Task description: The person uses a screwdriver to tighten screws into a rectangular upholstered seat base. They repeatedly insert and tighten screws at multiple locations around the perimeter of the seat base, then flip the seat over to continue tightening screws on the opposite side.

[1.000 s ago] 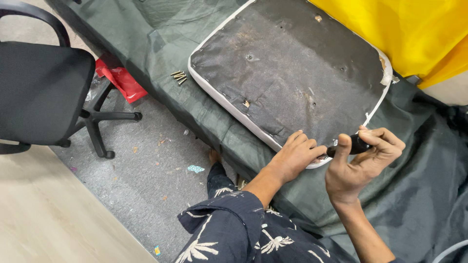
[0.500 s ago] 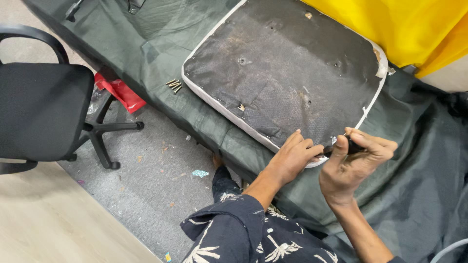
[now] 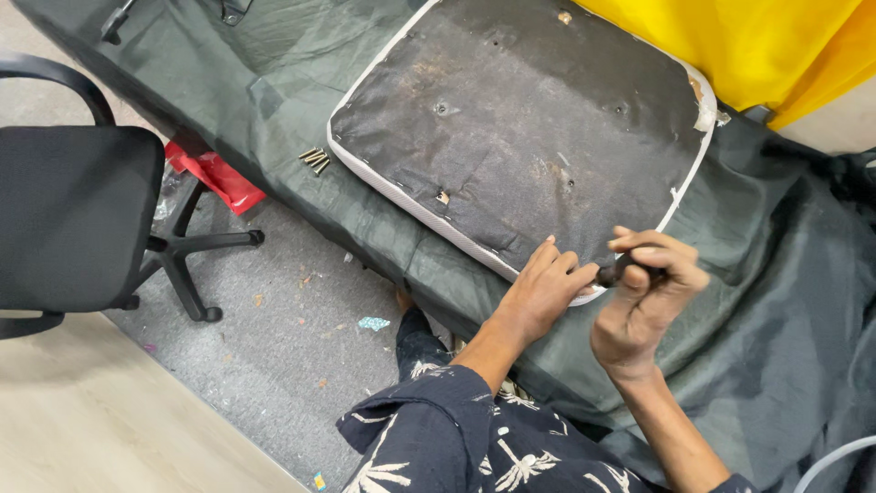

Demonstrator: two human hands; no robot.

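We see a patterned dark sleeve (image 3: 438, 438) at the bottom edge, nearest the camera. Above it, the left hand (image 3: 543, 290) lies flat with fingers together on the near edge of an upturned seat cushion (image 3: 520, 137), while the right hand (image 3: 643, 292) is curled around a small dark tool (image 3: 613, 272) just beside that edge. The cushion rests on a dark green cloth (image 3: 785, 274) draped over a table. Left of the cushion, a few metal screws (image 3: 315, 159) lie on the cloth. Farther left stand a black office chair (image 3: 73, 215) and a red bag (image 3: 214, 176) on grey carpet. Beyond the cushion hangs yellow fabric (image 3: 757, 46).
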